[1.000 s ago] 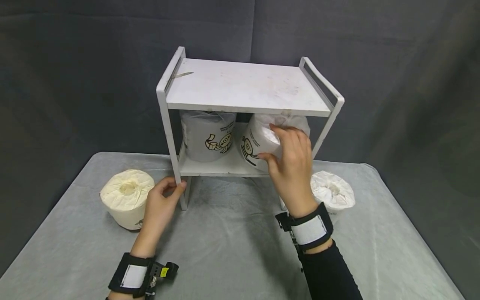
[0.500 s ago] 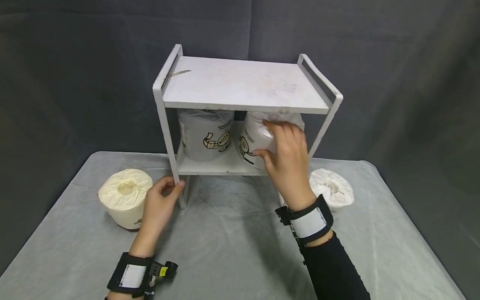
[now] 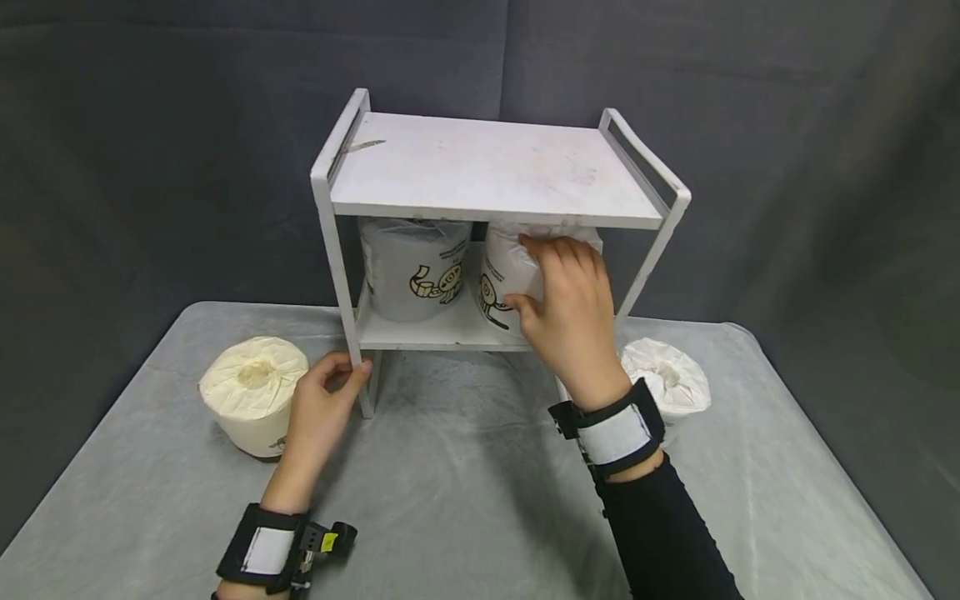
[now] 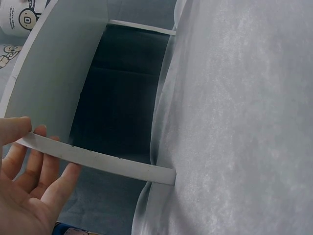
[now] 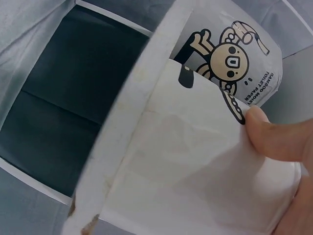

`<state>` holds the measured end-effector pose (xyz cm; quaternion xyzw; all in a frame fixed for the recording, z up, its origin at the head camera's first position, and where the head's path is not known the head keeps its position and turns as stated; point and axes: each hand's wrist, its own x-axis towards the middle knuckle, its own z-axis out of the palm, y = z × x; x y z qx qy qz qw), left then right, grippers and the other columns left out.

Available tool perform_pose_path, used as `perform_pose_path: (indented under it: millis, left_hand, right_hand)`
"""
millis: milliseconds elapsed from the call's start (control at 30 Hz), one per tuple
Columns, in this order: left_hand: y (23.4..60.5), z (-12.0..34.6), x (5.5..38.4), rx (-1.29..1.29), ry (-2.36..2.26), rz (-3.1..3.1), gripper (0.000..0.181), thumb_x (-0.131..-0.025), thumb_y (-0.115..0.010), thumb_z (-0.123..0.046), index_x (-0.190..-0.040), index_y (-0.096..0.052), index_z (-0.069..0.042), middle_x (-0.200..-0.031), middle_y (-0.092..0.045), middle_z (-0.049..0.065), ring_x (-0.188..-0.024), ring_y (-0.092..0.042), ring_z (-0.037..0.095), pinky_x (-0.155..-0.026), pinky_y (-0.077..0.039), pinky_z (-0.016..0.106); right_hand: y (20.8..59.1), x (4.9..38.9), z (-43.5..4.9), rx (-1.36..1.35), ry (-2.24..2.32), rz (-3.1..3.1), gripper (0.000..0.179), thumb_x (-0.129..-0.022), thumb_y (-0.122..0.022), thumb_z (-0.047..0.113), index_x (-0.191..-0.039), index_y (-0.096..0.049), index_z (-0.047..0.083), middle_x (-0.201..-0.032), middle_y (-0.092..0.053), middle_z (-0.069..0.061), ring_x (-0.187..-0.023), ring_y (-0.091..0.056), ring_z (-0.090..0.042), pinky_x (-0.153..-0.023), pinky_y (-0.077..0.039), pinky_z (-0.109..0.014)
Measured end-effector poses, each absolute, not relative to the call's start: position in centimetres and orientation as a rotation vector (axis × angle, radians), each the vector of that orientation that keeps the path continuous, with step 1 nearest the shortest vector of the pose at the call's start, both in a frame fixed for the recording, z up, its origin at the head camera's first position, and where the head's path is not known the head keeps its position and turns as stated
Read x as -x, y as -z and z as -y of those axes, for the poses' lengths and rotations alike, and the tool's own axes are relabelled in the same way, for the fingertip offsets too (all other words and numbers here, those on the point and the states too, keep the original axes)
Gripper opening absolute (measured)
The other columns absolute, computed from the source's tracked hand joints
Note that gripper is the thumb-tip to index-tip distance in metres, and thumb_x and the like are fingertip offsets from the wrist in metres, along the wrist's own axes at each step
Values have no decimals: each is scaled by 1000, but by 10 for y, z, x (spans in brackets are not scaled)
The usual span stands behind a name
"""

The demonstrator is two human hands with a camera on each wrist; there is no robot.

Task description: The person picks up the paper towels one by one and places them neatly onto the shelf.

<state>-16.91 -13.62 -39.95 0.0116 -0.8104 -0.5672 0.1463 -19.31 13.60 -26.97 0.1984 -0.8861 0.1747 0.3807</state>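
A white two-tier shelf (image 3: 495,171) stands on the table. My left hand (image 3: 322,408) pinches its front left leg low down; in the left wrist view the thumb and fingers lie on either side of the white leg (image 4: 107,160). On the lower tier, at the right, my right hand (image 3: 573,321) grips a wrapped toilet paper roll (image 3: 506,271), thumb on its near side and fingers over its top. The right wrist view shows the roll's white wrapper (image 5: 181,147) by the tier's edge. Another wrapped roll (image 3: 412,275) sits on that tier at the left.
A yellowish wrapped roll (image 3: 255,392) stands on the cloth-covered table (image 3: 450,500) left of the shelf. One more white roll (image 3: 667,379) stands to the right, partly behind my right wrist. A dark cloth backdrop (image 3: 787,167) hangs behind.
My right hand and its toilet paper roll have shifted a little left and inward on the lower tier, and the roll now stands straighter. The left hand keeps its place on the leg.
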Motion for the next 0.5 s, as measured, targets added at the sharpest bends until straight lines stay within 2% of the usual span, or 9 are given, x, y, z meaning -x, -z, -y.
perform_pose_path:
  millis: [500]
  left_hand:
    - [399, 136, 169, -50, 1629, 2346, 28, -97, -66, -26, -105, -67, 1, -103, -66, 18, -104, -58, 28, -89, -43, 40]
  right_hand:
    - [268, 191, -142, -515, -469, 2358, 75, -76, -87, 20, -141, -51, 7, -135, -57, -15, -131, -43, -33, -116, -19, -45]
